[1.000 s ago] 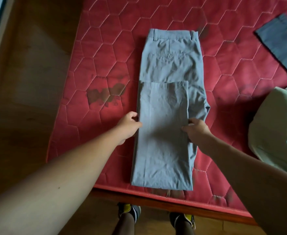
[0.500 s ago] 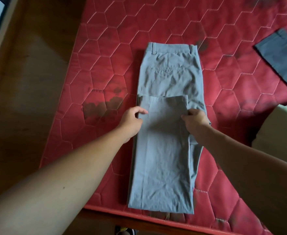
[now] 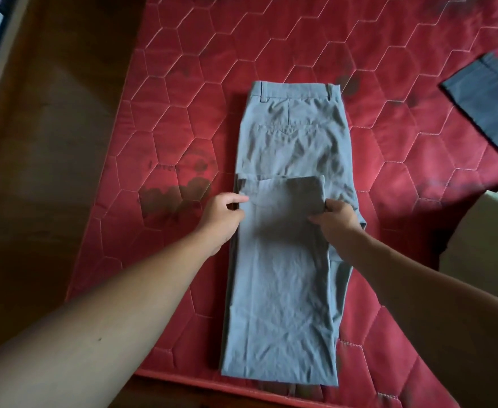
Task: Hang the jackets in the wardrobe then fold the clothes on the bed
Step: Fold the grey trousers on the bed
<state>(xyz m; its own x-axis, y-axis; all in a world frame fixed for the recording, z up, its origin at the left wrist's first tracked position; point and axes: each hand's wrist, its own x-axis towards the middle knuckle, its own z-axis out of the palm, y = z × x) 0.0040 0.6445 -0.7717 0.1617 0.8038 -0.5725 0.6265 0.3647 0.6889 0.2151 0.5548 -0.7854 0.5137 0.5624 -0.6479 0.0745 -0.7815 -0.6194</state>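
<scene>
- On the mattress (image 3: 183,83), laid lengthways w/ the folded end at its near edge: grey trousers (image 3: 289,142). Legs are doubled back so the hems sit approx halfway up; waistband (image 3: 296,89) points to the mattress's far side.
- Left hand (image 3: 221,216) pinches the left edge of the folded-up layer just below the hems, finger on top, thumb at the side.
- Right hand (image 3: 337,220) grips the opposite edge, fingers curled round it, & that hem corner is lifted a bit.
- Handling, my read: thin woven cloth, light & soft, w/ no stiffness except at the waistband & seams. It creases easily & won't keep its shape unsupported. Prob drags rather than slides on the quilted mattress.
- Where to hold: both side edges of the top layer near the hems, as now, so the layers stay square. A one-sided lift would skew them. The next fold wants both hands level, hems carried toward the waistband.
- Also on the mattress: dark garment (image 3: 489,113) toward its far right & pale cloth (image 3: 483,245) at its right side, both well apart from the trousers.
- Vs 1 s ago:
  - Hands were further down the legs, on the side edges; they've since moved up to just under the hems.
  - Right hem corner was flat, now curled up.
  - View has shifted too; feet below the mattress's near edge are no longer seen.
</scene>
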